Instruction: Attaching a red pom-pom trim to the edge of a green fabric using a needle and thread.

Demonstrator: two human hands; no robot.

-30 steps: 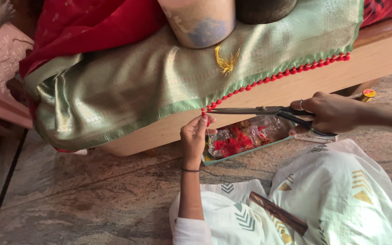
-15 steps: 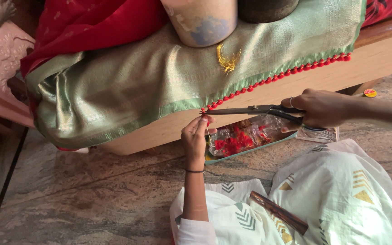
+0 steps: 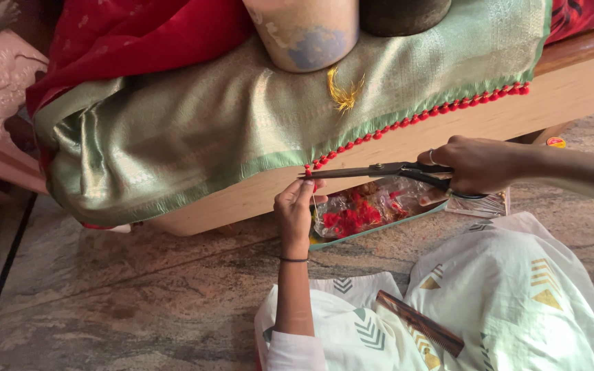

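Your scissors [image 3: 379,170] meet the red-tasselled hem at frame centre.

Your right hand [image 3: 474,165] is closed through the handles, blades nearly shut at the tip; your left hand [image 3: 295,209] pinches the green silk cloth [image 3: 194,130] edge just below.

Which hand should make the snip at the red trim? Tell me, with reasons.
Right. The right hand already grips the scissors, whose tips sit at the red trim. The left hand is busy pinching the trim's end.
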